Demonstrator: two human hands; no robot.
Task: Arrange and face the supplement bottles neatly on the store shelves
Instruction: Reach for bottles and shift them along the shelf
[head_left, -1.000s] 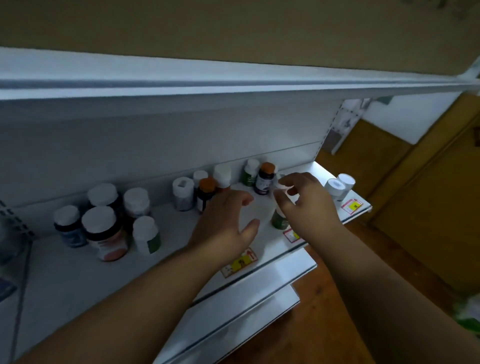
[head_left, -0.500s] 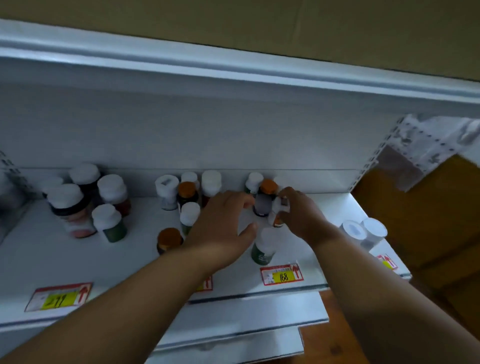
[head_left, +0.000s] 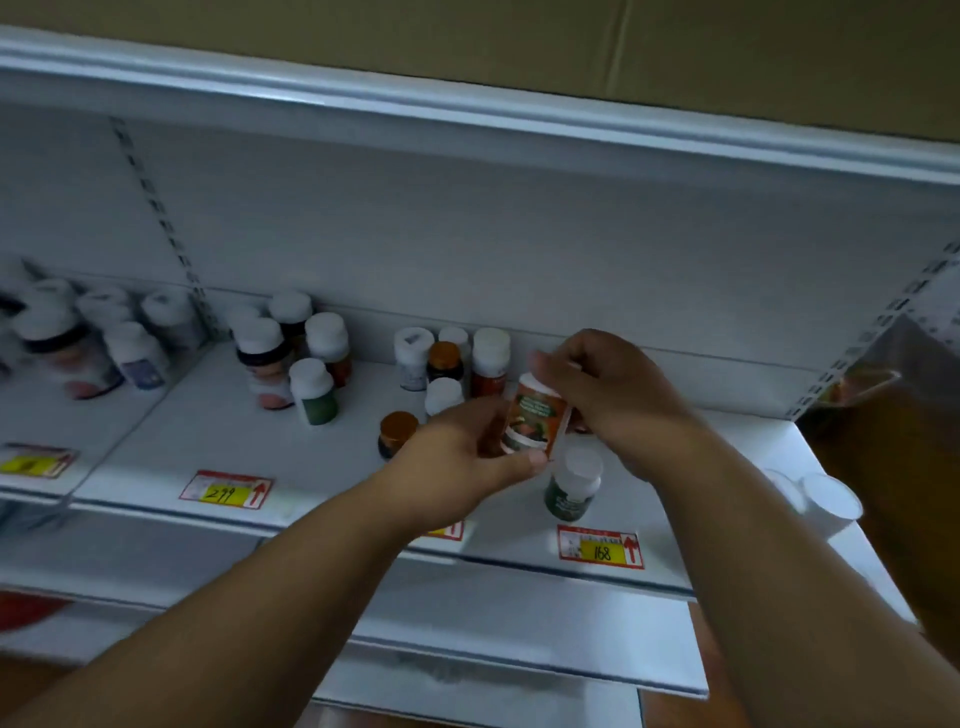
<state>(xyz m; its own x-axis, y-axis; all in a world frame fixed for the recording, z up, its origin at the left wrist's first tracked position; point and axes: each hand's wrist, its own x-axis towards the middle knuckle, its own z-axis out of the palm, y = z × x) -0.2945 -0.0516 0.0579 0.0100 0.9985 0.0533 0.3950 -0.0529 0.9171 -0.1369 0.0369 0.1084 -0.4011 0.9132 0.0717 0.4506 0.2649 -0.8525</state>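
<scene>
price tags (head_left: 226, 490) "299", "168", orange-labelled bottle (head_left: 535, 420) unreadable

Bare forearms, no sleeves visible

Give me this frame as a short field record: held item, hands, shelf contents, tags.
held item: orange-label bottle, white cap, raised off the shelf
left hand: grips bottle's lower part
right hand: grips bottle at cap end
nearest below: green bottle, upright
shelf contents: loose clusters of upright bottles at back and left
price tags: 299 tag, 168 tag on front edge
</scene>
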